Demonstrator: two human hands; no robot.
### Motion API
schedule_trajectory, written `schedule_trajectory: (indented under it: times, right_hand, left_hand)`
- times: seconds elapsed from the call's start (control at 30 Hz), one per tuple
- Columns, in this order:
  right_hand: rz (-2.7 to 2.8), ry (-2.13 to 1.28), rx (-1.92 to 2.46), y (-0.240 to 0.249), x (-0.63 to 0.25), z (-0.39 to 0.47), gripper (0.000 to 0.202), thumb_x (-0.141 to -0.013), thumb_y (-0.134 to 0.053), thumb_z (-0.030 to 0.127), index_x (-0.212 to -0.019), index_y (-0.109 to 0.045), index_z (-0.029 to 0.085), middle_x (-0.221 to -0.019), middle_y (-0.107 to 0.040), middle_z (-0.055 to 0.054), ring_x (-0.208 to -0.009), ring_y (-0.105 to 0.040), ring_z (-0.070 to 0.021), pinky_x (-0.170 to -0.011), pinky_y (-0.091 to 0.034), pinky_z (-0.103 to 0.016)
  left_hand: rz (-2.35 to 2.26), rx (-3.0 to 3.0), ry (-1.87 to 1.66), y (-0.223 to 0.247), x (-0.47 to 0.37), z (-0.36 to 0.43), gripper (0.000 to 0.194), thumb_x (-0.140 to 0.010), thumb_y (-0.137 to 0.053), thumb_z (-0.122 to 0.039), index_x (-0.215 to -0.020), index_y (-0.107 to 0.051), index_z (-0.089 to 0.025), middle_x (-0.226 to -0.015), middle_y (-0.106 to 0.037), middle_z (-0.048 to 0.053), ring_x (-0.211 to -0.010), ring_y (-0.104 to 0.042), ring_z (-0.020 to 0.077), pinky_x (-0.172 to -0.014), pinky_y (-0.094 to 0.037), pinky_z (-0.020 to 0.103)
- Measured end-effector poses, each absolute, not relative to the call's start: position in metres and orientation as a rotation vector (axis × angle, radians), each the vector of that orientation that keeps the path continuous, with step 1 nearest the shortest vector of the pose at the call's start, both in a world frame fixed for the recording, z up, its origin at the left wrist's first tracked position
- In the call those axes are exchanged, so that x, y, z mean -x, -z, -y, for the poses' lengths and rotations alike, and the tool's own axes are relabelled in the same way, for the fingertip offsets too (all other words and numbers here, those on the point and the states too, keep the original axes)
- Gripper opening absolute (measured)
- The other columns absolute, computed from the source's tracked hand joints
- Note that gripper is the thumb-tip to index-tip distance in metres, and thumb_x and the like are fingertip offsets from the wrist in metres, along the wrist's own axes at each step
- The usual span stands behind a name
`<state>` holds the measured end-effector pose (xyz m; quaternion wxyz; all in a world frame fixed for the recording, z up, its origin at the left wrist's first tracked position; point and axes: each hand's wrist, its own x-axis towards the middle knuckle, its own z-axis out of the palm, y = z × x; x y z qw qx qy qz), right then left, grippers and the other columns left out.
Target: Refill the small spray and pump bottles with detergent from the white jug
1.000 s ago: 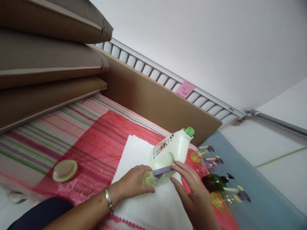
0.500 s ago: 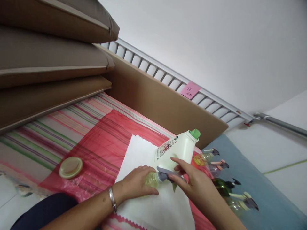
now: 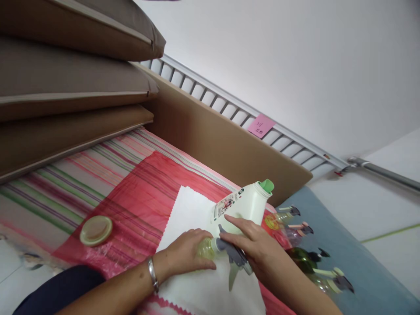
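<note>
Two hands mostly hide small yellow-green plastic spray bottle [image 3: 206, 248]: left hand [image 3: 187, 253] wraps body, right hand [image 3: 254, 249] pinches grey trigger head [image 3: 232, 256], over white pinked-edge cloth [image 3: 187, 214].

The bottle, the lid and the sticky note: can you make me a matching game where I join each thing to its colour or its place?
Things:
1. small spray bottle
2. round lid
3. sticky note
4. big jug

Places and colours:
A. pink, stuck on the rail by the wall
B. white with a green spout, lying tilted behind the hands
C. alone on the red cloth, off to the left
D. yellowish, held on the white cloth by the left hand, its grey sprayer under the right hand

Pairs: 1-D, 2-C, 3-A, 4-B
</note>
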<state>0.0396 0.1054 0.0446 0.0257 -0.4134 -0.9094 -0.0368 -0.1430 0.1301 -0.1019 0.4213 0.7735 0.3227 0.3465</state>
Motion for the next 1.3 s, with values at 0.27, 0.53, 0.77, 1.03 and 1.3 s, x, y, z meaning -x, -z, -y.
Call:
schedule_trajectory:
  times: [0.27, 0.53, 0.77, 1.03, 1.3]
  right_hand:
    - [3.003, 0.103, 1.294, -0.046, -0.034, -0.118, 0.031, -0.08, -0.055, 0.015, -0.106, -0.067, 0.027, -0.119, -0.065, -0.008, -0.106, -0.06, -0.0281, -0.087, -0.048, -0.046]
    - [2.509, -0.129, 1.956, -0.051, -0.022, -0.101, 0.044, -0.081, -0.055, 0.047, -0.119, -0.056, 0.025, -0.089, -0.072, -0.006, -0.074, -0.067, -0.0247, -0.065, -0.049, -0.035]
    - [2.171, -0.683, 2.081, -0.04, -0.014, -0.107, 0.054, -0.085, -0.045, 0.033, -0.136, -0.032, 0.021, -0.063, -0.064, 0.003, -0.052, -0.064, -0.0185, -0.054, -0.046, -0.03]
    - [2.687, 0.259, 1.459, -0.049, -0.042, -0.109, 0.045, -0.089, -0.037, 0.015, -0.132, -0.042, 0.027, -0.13, -0.055, -0.014, -0.115, -0.054, -0.0297, -0.087, -0.048, -0.05]
    - [2.831, 0.507, 1.558, -0.053, -0.035, -0.113, 0.045, -0.083, -0.061, 0.03, -0.125, -0.049, 0.017, -0.086, -0.072, -0.01, -0.073, -0.067, -0.0271, -0.061, -0.056, -0.043]
  left_hand:
    - [-0.81, -1.945, -0.859, 0.101, 0.142, -0.13, 0.062, -0.063, -0.075, -0.049, -0.116, -0.057, -0.022, -0.116, -0.063, 0.008, -0.107, -0.057, 0.0271, -0.094, -0.043, 0.037]
    - [-0.655, -1.969, -0.93, 0.089, 0.147, -0.13, 0.063, -0.069, -0.073, -0.043, -0.127, -0.05, -0.032, -0.125, -0.06, 0.001, -0.112, -0.056, 0.0231, -0.099, -0.041, 0.032]
    - [-0.819, -1.949, -0.832, 0.096, 0.144, -0.128, 0.067, -0.063, -0.076, -0.047, -0.122, -0.054, -0.023, -0.122, -0.061, 0.008, -0.111, -0.056, 0.0276, -0.098, -0.042, 0.04]
    - [-0.848, -1.942, -0.809, 0.102, 0.143, -0.131, 0.069, -0.064, -0.072, -0.054, -0.121, -0.053, -0.019, -0.123, -0.06, 0.011, -0.112, -0.055, 0.0299, -0.098, -0.042, 0.042]
    - [-0.837, -1.929, -0.82, 0.098, 0.146, -0.13, 0.067, -0.067, -0.07, -0.055, -0.121, -0.053, -0.019, -0.122, -0.06, 0.01, -0.11, -0.056, 0.0284, -0.096, -0.042, 0.04]
